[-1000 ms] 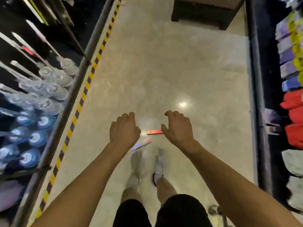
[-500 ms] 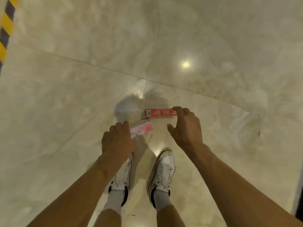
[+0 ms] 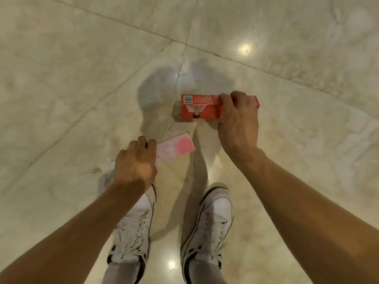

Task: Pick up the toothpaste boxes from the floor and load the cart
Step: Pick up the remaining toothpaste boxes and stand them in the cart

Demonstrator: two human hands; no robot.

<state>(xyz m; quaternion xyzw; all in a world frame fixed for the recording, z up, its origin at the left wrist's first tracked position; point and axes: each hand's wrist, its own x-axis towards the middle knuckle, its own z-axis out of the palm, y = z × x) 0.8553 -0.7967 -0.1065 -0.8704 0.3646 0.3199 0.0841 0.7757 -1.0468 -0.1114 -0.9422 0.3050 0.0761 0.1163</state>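
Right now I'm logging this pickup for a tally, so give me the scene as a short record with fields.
setting: tiled floor
red toothpaste box: on floor, right hand closed around its right part
pink toothpaste box: flat on floor, left hand gripping its near end
shoes: white sneakers below the boxes
cart: not in view
stage: both boxes grasped, none loaded

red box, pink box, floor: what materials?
Red box: likely glossy printed cardboard; crisp folded edges, barcode, sheen. Pink box: probably cardboard too, duller look; blurred. Floor: polished stone or marble-look tile; veining, seams, mirrored lamp spots.
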